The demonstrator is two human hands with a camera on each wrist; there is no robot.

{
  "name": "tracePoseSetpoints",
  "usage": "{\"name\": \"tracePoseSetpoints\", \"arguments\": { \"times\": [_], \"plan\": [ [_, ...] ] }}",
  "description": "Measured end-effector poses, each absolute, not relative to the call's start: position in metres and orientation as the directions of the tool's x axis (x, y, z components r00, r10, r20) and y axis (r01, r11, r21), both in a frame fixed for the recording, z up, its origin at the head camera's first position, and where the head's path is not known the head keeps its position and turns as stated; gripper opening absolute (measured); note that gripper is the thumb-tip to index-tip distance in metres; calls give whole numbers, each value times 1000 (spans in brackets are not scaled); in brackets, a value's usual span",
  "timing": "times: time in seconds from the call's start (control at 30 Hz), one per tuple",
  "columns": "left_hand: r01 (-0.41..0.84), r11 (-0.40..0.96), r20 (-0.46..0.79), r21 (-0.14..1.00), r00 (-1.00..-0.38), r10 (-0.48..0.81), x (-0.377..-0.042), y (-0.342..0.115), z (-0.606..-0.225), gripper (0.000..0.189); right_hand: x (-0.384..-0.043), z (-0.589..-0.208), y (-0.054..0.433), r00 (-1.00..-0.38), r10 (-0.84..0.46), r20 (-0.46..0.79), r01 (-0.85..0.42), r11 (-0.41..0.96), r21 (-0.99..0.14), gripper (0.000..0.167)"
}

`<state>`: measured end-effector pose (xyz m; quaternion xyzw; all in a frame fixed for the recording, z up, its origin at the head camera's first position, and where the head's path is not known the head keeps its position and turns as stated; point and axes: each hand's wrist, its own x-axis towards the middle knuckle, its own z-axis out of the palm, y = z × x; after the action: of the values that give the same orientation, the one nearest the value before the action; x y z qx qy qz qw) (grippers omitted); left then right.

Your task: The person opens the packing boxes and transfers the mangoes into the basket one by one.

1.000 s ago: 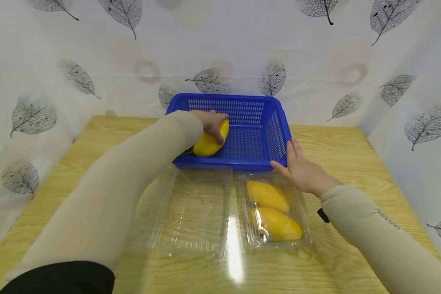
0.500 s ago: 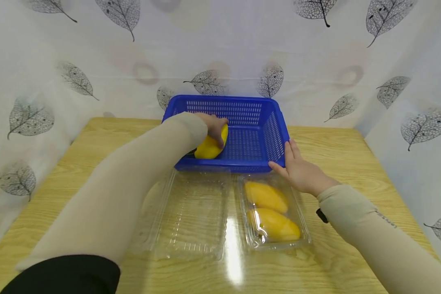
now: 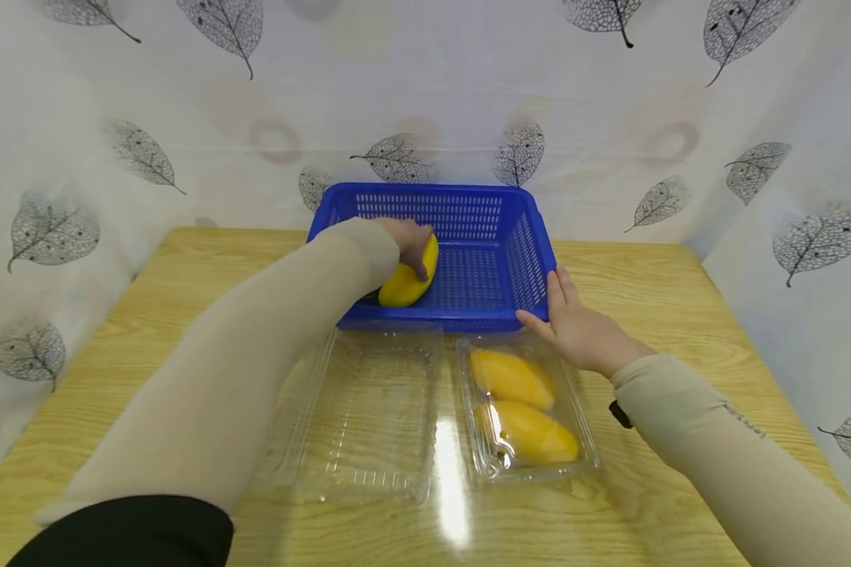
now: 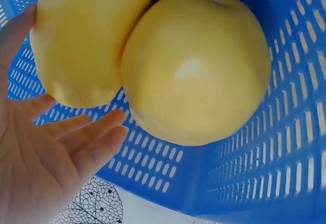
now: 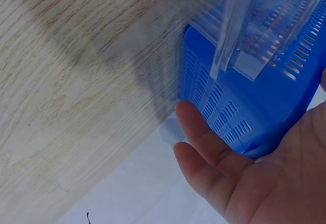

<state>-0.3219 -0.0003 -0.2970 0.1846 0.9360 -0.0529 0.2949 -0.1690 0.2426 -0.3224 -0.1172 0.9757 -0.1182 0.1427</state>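
My left hand (image 3: 410, 238) reaches into the blue plastic basket (image 3: 440, 316) and holds a yellow mango (image 3: 406, 288) at its left end. In the left wrist view, thumb and a fingertip touch opposite sides of this mango (image 4: 86, 40); the other fingers spread below it. Beside it lies another rounded yellow fruit (image 4: 198, 71), likely a mango seen end-on, hidden by my arm in the head view. My right hand (image 3: 585, 331), fingers straight, rests against the basket's near right corner. Two mangoes (image 3: 530, 433) sit in a clear plastic box (image 3: 587, 429) before the basket.
An open clear plastic box (image 3: 369, 417) with no fruit in it lies left of the filled one, close against the basket's front. All stand on a wooden table (image 3: 652, 512). A white leaf-patterned cloth (image 3: 461, 87) hangs close behind the basket.
The mango under my left hand has tilted and sunk slightly, with the hand moving a little with it. My right hand keeps its place on the basket corner.
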Motion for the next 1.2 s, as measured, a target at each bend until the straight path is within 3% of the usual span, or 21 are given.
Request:
{"name": "tracePoseSetpoints", "arguments": {
  "times": [0.3, 0.53, 0.83, 1.2],
  "plan": [
    [489, 871, -531, -48, -751, 392, -319, 4, -294, 74, -169, -321, 243, -934, -263, -242, -199, 945, -260, 93],
    [504, 856, -573, -111, -736, 360, -321, 7, -299, 83, -169, -321, 243, -933, -262, -247, -196, 945, -261, 93],
    [473, 880, -499, -53, -775, 387, -323, 5, -301, 76, -169, -322, 241, -931, -263, -252, -196, 945, -263, 94],
    [477, 877, -573, 68, -700, 425, -321, -8, -288, 70, -167, -321, 240, -933, -251, -259, -182, 948, -262, 94]
  ]
}}
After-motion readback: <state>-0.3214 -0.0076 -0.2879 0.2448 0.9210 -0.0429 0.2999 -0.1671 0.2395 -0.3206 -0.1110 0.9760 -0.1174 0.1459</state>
